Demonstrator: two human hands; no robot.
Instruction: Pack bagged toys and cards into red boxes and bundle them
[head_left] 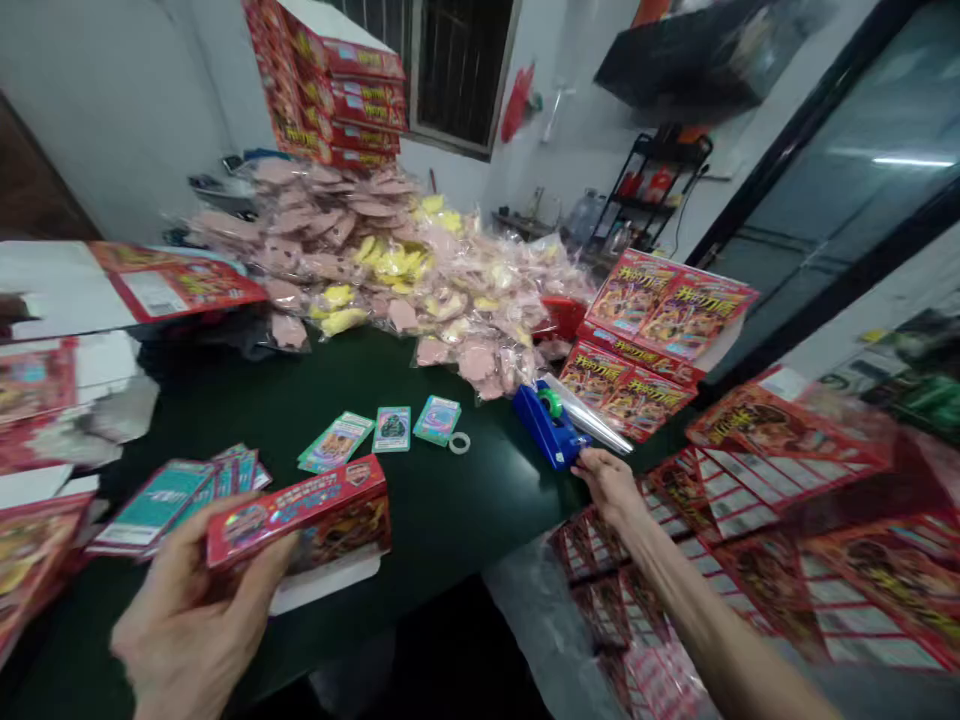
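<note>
Fingers of the left hand (191, 615) wrap evenly around a red printed card box (296, 520), a steady hold, while the right hand (609, 483) lies half-curled, fingertips just beside a blue tape dispenser (547, 425), any grip unclear.

You can see a red card box (298, 512) with yellow letters, and a blue tape dispenser (546, 425) with green centre.

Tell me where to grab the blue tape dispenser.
Grip the blue tape dispenser around its elongated body, below the green tape roll, coming from the near end by the right hand. It lies along the table, so that end looks most open, and the roll stays free.
</note>
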